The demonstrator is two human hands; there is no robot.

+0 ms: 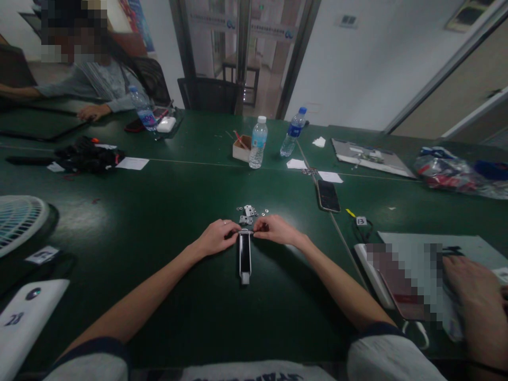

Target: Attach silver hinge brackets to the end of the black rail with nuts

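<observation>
On the green table in front of me lies a narrow white-framed device with a dark middle (245,255); a pale tab sticks out at its near end. Across its far end sits a small metal part (245,231). My left hand (219,236) has its fingers closed at the left end of this part. From the other side, my right hand (274,229) pinches its right end. Just beyond my fingers is a loose pile of small metal brackets (248,211), with several nut-like or washer-like pieces (266,211) around it. Fine detail between the fingertips is too small to make out.
Farther back stand a small box (240,151) of tools and a water bottle (259,143). A phone (328,196) lies to the right, near a white power bank (373,275). Another person's hand (474,280) rests at right. A white fan (21,222) is at left.
</observation>
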